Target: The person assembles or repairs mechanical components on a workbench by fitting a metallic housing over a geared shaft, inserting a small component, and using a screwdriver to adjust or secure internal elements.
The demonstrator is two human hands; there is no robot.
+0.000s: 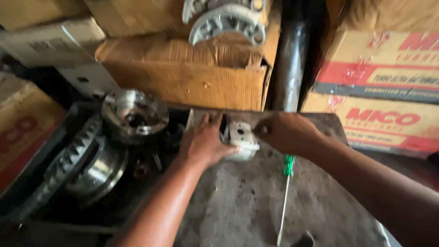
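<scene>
Flanking red-and-cream cartons (pixel 384 77), brown box (pixel 183 73)

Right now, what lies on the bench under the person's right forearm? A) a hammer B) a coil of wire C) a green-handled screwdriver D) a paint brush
C: a green-handled screwdriver lies on the grey bench, its thin shaft pointing toward the camera, just below the right hand. That hand and the left hand are on a small silver metal block.

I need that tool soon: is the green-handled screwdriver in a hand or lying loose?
Lying loose: the screwdriver lies flat on the grey bench under the right hand, which touches the small metal block.
</scene>
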